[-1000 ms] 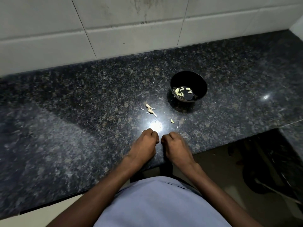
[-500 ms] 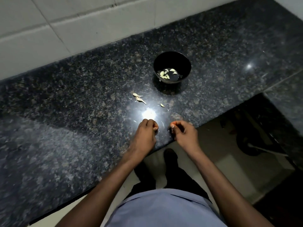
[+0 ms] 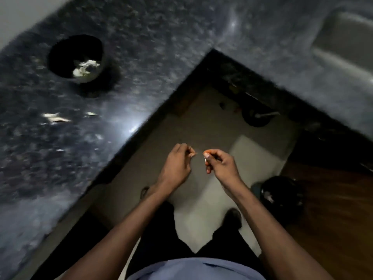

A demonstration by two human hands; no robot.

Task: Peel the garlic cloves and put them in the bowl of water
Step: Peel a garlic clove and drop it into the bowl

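Nearest, lower frame: I see my blue shirt [image 3: 193,269] and both forearms reaching up the middle of the picture, over the floor [image 3: 201,128] and not over the table.
Left hand [image 3: 176,164]: centre frame, fingers curled with the tips pinched together on something tiny; I cannot tell whether it is skin or a bit of clove.
Right hand [image 3: 221,164]: just beside the left, fingers curled, thumb and forefinger clamped on a small pale piece that I take to be the garlic clove [image 3: 205,158]; its long axis is too blurred to call.
Gap between grips: small, fingertips nearly facing each other.
Step, as I judge it: skin coming off the clove, drop-off not yet done.
Table [image 3: 141,57]: dark speckled stone, filling the left and top of the frame, its edge running diagonally past the hands.
Loose bits [image 3: 55,117]: pale scraps on the table, left of centre, likely peel or unpeeled cloves.
Bowl [image 3: 75,58]: upper left, black, pale cloves inside; water not discernible in the blur.
Key relation: bowl lies up and far left of both grips, well apart; the left hand is nearer, though the right carries the clove.
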